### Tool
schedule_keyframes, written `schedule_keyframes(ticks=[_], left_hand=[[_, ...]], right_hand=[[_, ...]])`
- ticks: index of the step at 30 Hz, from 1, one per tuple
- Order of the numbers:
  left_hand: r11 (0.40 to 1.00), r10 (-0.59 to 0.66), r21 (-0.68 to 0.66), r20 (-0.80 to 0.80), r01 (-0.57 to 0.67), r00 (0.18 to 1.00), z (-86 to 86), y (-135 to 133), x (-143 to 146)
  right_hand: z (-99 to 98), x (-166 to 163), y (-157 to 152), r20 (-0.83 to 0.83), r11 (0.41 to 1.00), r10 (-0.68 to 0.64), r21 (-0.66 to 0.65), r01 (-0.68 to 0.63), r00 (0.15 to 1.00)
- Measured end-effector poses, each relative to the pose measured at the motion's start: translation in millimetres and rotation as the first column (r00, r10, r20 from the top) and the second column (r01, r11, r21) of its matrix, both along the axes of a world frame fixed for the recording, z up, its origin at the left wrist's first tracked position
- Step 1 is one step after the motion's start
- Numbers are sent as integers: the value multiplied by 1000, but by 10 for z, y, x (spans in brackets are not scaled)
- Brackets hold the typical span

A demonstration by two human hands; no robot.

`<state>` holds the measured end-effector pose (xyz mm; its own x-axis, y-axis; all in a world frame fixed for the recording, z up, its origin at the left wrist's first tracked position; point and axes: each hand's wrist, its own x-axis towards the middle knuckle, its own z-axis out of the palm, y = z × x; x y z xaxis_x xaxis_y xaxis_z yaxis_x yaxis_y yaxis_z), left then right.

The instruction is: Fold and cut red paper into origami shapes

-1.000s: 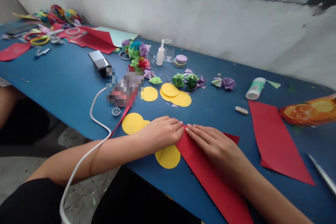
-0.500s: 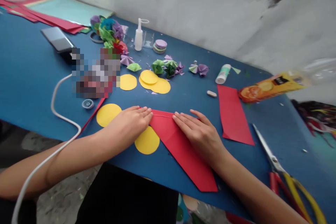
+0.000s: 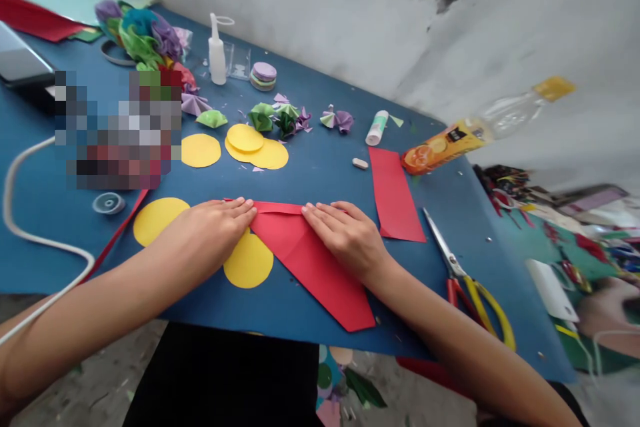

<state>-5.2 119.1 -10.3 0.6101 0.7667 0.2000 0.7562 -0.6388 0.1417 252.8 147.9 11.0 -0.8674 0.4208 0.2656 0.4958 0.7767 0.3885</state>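
Observation:
A folded red paper sheet [image 3: 310, 260] lies on the blue table [image 3: 325, 173] near its front edge. My left hand [image 3: 210, 230] lies flat on the sheet's left corner, fingers stretched out and pressing the fold. My right hand [image 3: 345, 233] presses flat on the sheet's upper right part, fingers spread. Two yellow paper circles lie under and beside my left hand: one circle [image 3: 249, 260] just below it, another circle [image 3: 153, 219] to its left.
A red paper strip [image 3: 395, 193] and scissors with red and yellow handles [image 3: 465, 273] lie to the right. Behind are yellow circles [image 3: 255, 147], folded paper flowers [image 3: 280, 119], a glue stick [image 3: 376, 128], a glue bottle [image 3: 217, 50], an orange packet [image 3: 440, 147]. A white cable [image 3: 30, 233] runs at left.
The view has swung to the right, bringing the scissors and the table's right end into sight. My hands have slid apart along the fold of the red sheet, still pressing it flat.

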Motion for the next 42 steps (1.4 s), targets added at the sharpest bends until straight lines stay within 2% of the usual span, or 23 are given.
schedule_keyframes(ticks=[8, 13, 17, 20, 22, 24, 28, 30, 32, 36, 42], left_hand=[[992, 55, -113, -13, -56, 998, 43, -11, 22], [992, 98, -80, -39, -101, 994, 47, -6, 31], [981, 158, -99, -107, -169, 982, 183, 15, 73], [975, 138, -139, -224, -172, 965, 323, 47, 177], [981, 137, -99, -256, -167, 957, 364, 87, 294], [992, 101, -46, -222, -114, 970, 346, 145, 428], [995, -90, -50, -138, 83, 986, 219, 254, 624], [992, -122, -40, -122, 118, 985, 157, 264, 656], [992, -128, 4, -103, 129, 986, 103, 244, 658], [983, -143, 107, -87, 152, 986, 26, 182, 640], [966, -151, 184, -161, 180, 975, -2, 130, 643]], right_hand=[[43, 174, -23, 9, 1000, -13, 0, 13, 1000], [29, 326, -17, -10, 999, -34, -9, 34, 999], [-6, 519, 43, -52, 998, -62, -18, 61, 997], [-42, 626, 107, -95, 998, -58, -29, 56, 994], [-57, 640, 132, -112, 998, -39, -46, 34, 993], [-56, 611, 135, -127, 996, -54, -76, 44, 990], [-23, 487, 89, -151, 975, -177, -164, 152, 973], [-25, 417, 66, -184, 970, -201, -176, 169, 962], [-54, 358, 56, -223, 971, -176, -196, 133, 959], [-144, 310, 72, -209, 960, -27, -279, -33, 977], [-175, 357, 85, -173, 961, 23, -267, -70, 985]])
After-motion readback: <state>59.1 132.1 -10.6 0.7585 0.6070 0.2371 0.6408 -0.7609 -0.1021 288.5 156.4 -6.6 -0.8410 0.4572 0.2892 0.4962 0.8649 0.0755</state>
